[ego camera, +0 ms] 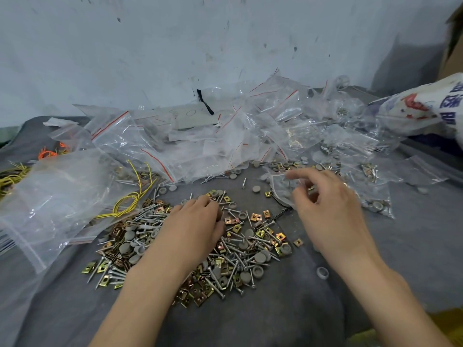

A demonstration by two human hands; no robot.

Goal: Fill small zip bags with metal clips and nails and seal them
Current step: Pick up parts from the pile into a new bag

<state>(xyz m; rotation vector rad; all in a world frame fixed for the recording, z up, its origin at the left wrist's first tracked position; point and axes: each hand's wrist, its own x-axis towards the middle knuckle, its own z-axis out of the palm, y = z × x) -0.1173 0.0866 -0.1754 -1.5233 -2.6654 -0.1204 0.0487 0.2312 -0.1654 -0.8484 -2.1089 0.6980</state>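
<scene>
Filling looks midway: packed bags (375, 204) lie beside the right hand (330, 211), whose curled fingers pinch 1 small zip bag (280, 189). The left hand (198, 221) curls into the pile of clips and nails (250, 236), its catch hidden; many empty bags (190, 146) remain

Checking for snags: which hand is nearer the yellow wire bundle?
Left. The left hand is on the pile of clips and nails, just right of the yellow wire bundle; the right hand is farther right, holding a small zip bag.
</scene>
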